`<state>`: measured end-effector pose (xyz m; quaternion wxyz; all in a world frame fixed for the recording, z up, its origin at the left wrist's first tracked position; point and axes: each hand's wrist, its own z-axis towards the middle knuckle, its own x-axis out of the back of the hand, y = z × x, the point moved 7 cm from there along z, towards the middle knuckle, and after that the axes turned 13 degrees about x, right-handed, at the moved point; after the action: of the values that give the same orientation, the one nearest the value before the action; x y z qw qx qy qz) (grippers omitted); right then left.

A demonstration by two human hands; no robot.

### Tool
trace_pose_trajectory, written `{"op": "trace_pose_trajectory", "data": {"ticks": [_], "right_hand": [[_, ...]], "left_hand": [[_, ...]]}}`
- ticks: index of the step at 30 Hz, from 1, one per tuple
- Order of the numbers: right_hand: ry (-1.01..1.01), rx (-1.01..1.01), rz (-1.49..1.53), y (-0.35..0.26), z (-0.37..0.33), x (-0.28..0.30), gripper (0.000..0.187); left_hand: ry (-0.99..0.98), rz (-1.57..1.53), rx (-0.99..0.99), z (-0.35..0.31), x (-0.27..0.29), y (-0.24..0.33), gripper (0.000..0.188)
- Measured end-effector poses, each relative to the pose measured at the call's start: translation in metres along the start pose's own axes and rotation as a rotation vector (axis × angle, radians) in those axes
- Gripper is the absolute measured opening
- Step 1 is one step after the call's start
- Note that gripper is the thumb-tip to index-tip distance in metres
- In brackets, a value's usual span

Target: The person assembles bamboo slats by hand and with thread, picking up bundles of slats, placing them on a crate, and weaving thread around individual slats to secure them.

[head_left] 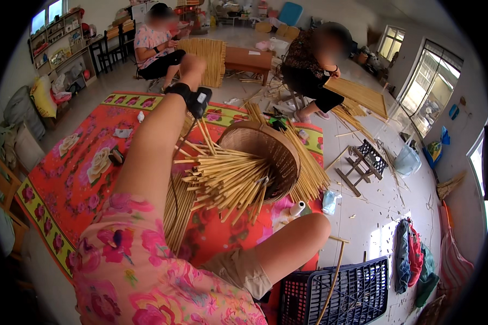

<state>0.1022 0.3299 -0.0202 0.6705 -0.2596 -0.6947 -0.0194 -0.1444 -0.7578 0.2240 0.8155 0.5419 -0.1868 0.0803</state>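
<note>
My left forearm reaches up across the middle of the view from a pink floral sleeve (pixel 130 216). My left hand (pixel 192 67) is raised at its far end, and its fingers cannot be made out. A black strap with a small black device (pixel 199 103) is round the wrist. Below and right of the hand, a round woven basket (pixel 287 149) lies tipped on its side. Many thin pale sticks (pixel 222 179) spill from its mouth. More sticks (pixel 309 176) lie beside and under it. My right hand does not show. A bare knee (pixel 309 227) shows at the right.
The red floral cloth (pixel 59 195) covers the floor. Two people sit working: one (pixel 149 43) holds a slatted panel (pixel 211 59), another (pixel 309 59) has a flat panel (pixel 358 95). A folding stool (pixel 366 160), a dark plastic crate (pixel 341 290) and hanging clothes (pixel 415 254) are at right.
</note>
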Motion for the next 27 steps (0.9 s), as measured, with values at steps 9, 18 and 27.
{"op": "trace_pose_trajectory", "data": {"ticks": [9,18,27], "right_hand": [[-0.069,-0.015,-0.033,0.022,-0.011,-0.015,0.027],[0.114,0.071,0.224,-0.034,-0.044,0.003,0.026],[-0.033,0.03,0.262,-0.095,-0.073,-0.008,0.018]], "left_hand": [[-1.724,-0.521,-1.34,-0.503,0.077,0.106,0.01],[-1.809,-0.625,-1.353,-0.601,0.061,0.12,0.007],[-2.096,-0.688,-1.082,-0.728,0.036,0.187,0.008]]}}
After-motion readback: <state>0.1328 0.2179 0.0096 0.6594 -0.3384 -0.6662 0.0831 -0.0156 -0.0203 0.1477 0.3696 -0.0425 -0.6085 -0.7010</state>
